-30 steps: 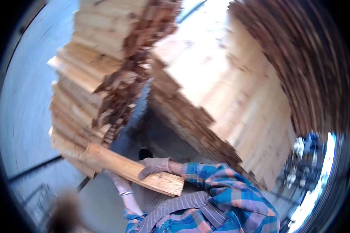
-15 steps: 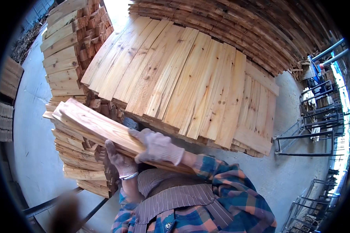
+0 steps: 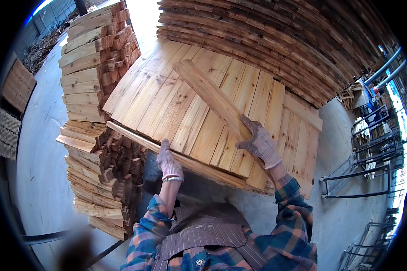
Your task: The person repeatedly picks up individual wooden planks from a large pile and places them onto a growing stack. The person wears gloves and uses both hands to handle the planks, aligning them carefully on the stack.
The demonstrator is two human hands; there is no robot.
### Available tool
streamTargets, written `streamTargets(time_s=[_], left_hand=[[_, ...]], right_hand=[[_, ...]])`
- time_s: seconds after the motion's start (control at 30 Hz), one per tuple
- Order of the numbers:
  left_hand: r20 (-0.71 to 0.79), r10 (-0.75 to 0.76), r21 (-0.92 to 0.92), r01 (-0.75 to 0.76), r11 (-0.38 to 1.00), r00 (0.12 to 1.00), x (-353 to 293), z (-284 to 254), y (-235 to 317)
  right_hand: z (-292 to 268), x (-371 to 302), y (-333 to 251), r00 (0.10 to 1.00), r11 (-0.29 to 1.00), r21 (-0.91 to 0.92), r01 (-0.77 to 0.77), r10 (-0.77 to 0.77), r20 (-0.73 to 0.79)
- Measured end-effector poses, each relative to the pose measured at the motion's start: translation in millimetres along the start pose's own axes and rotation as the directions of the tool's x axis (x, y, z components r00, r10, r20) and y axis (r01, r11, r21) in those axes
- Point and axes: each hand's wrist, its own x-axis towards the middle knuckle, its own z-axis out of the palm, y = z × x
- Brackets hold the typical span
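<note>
My right hand (image 3: pixel 260 142), in a pale knit work glove, is closed round the near end of a narrow wooden board (image 3: pixel 208 95), thumb on one side and fingers on the other. That board slants up and to the left above a broad layer of planks (image 3: pixel 167 106) laid edge to edge. My left hand (image 3: pixel 169 163), gloved too, grips a second wooden board (image 3: pixel 208 168) that runs along the near ends of the planks. Its thumb points up on top, and its other fingers are mostly hidden.
A tall stack of short boards (image 3: pixel 83 83) rises close on the left. Behind the planks stands a long, high pile of darker timber (image 3: pixel 257 40). Black metal frames (image 3: pixel 355 180) are on the grey floor (image 3: pixel 45 189) side at right. A dark blurred shape (image 3: pixel 77 248) is at lower left.
Both hands were together on boards at the left. They have parted: my right hand has carried one board right and over the planks, while my left keeps another along their near edge.
</note>
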Motion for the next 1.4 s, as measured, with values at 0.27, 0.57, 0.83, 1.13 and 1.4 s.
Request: streamTargets(time_s=[0.27, 0.57, 0.83, 1.13, 1.4], left_hand=[[-0.059, 0.016, -0.157, -0.025, 0.987, 0.998, 33.9, -41.7, 38.8], [-0.451, 0.093, 0.368, 0.09, 0.926, 0.888, 67.1, 22.2, 40.7], [0.097, 0.823, -0.011, -0.826, 0.564, 0.56, 124.2, -50.3, -50.2], [0.116, 0.782, -0.105, -0.775, 0.623, 0.613, 127.2, -45.9, -63.9], [-0.104, 0.091, -0.018, -0.093, 0.996, 0.99, 10.5, -34.2, 81.8]], right_hand=[[2.3, 54.7, 3.0, 0.997, 0.995, -0.071, 0.076, -0.074, 0.034], [9.8, 283.9, -49.8, 0.968, 0.902, -0.366, 0.228, -0.25, -0.012], [85.4, 373.1, -50.6, 0.996, 0.916, -0.394, 0.076, -0.09, -0.016], [92.1, 353.3, -69.4, 0.967, 0.827, -0.546, 0.135, -0.231, -0.11], [120.2, 64.8, -137.3, 0.607, 0.853, 0.43, 0.297, -0.516, 0.605]])
